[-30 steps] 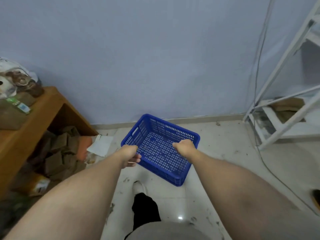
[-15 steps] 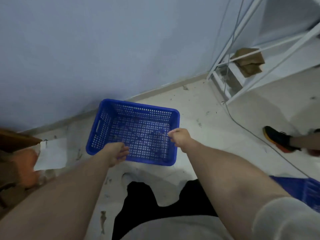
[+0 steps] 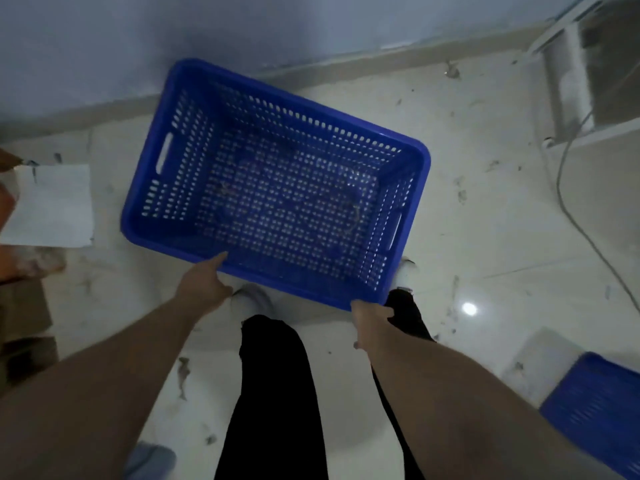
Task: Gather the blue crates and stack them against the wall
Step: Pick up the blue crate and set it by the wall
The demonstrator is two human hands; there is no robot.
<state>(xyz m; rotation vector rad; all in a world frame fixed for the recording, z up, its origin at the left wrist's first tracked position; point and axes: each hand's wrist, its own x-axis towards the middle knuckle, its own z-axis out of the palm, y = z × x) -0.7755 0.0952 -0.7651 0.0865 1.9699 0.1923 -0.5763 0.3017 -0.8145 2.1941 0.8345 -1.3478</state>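
Observation:
A blue perforated crate (image 3: 277,188) sits low over the pale floor, its far corner close to the wall's baseboard (image 3: 381,57). It is empty and skewed, not square to the wall. My left hand (image 3: 204,282) is just outside the crate's near rim; one outstretched digit touches the rim and the other fingers curl clear of it. My right hand (image 3: 370,317) is closed on the near right corner of the rim. A second blue crate (image 3: 595,414) lies on the floor at the lower right, partly cut off by the frame.
A white sheet of paper (image 3: 52,206) lies left of the crate, with brown cardboard (image 3: 20,306) beside it. A white metal rack (image 3: 568,81) stands at the top right, a cable (image 3: 568,209) trailing from it. My black-trousered legs (image 3: 277,393) stand behind the crate.
The crate has come down and nearer to the wall while my view tilted downward. My left hand has slipped off the rim to a fingertip touch. The second crate has come further into view.

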